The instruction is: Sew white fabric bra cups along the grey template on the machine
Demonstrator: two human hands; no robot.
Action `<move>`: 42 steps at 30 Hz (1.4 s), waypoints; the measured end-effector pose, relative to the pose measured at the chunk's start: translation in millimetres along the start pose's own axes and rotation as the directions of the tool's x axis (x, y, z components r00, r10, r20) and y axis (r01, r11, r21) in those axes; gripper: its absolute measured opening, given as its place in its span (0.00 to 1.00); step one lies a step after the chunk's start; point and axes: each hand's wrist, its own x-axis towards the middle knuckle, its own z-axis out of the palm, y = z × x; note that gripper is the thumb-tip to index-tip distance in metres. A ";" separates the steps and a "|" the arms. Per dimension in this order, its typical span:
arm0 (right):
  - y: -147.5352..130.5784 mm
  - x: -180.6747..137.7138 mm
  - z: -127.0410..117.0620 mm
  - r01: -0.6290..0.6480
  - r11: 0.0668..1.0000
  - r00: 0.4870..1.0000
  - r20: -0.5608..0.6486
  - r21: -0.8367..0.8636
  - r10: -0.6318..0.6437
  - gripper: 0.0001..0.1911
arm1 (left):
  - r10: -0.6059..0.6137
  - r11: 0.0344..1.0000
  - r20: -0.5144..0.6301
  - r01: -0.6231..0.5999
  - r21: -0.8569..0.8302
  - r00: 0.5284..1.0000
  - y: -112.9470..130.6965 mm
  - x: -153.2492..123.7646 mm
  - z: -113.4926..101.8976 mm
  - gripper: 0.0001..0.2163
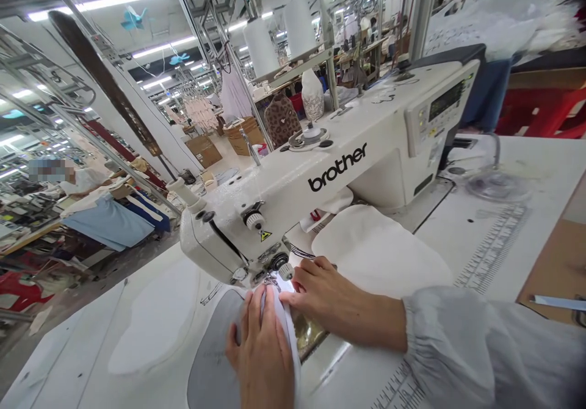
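Fingertips [260, 294] of your left hand [268, 351] press flat on the grey fabric [214, 351], lying nearly straight and side by side, with the thumb spread toward the left. The fabric lies directly under them and spreads out to the left of your palm, its white edge running along the right side of the hand. Your right hand [336, 302] sits just beside, fingers curled, thumb pointing at that white edge near your left fingertips; whether it pinches any cloth you cannot tell from this angle. Both sets of fingertips are close to the lit presser foot area [272, 282], under the head of the white sewing machine [293, 183].

Below your right wrist is a shiny panel [310, 334] set in the white table [462, 213]. Behind that wrist lies a rounded white piece [379, 250], and another pale piece [155, 320] lies flat well to the left of the grey fabric. Printed ruler marks [492, 247] cross the tabletop on the right. Farther out, two thread cones [260, 47] stand above the machine, and a pale blue cloth [107, 220] hangs over a workbench on the left.
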 end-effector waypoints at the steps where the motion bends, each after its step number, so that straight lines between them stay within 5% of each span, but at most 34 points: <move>1: 0.1 -0.1 -1.1 0.011 1.000 1.000 0.003 0.002 -0.011 0.10 | -0.015 1.000 0.003 0.015 0.016 1.000 1.6 0.5 -1.2 0.21; 6: -0.3 -3.2 -10.2 0.118 0.993 0.993 0.023 0.032 -0.118 0.11 | 0.153 0.988 0.006 -0.153 0.003 0.988 -10.0 8.0 -19.1 0.19; 12: -1.9 -4.0 -14.7 0.128 0.991 0.991 0.027 0.041 -0.129 0.10 | 0.401 0.915 -0.044 -0.402 -0.022 0.915 -25.6 16.8 -41.2 0.18; 17: -2.3 -2.4 -16.8 0.095 0.994 0.995 0.024 0.045 -0.097 0.10 | 0.252 0.967 -0.082 -0.254 -0.010 0.964 -12.8 9.0 -33.7 0.17; 29: -3.0 -6.4 -17.4 0.120 0.993 0.993 -0.004 0.015 -0.120 0.11 | -0.027 0.988 0.090 0.041 -0.150 0.996 4.6 10.7 -37.6 0.19; 36: -13.5 -25.8 -35.4 0.323 0.941 0.944 0.044 0.099 -0.328 0.15 | 0.096 0.945 0.292 0.005 -0.327 0.952 -17.2 13.2 -46.0 0.20; 42: -26.5 -36.6 -40.1 0.284 0.941 0.949 0.084 0.184 -0.303 0.15 | 0.120 0.953 0.205 -0.055 -0.297 0.971 -16.6 7.6 -41.7 0.19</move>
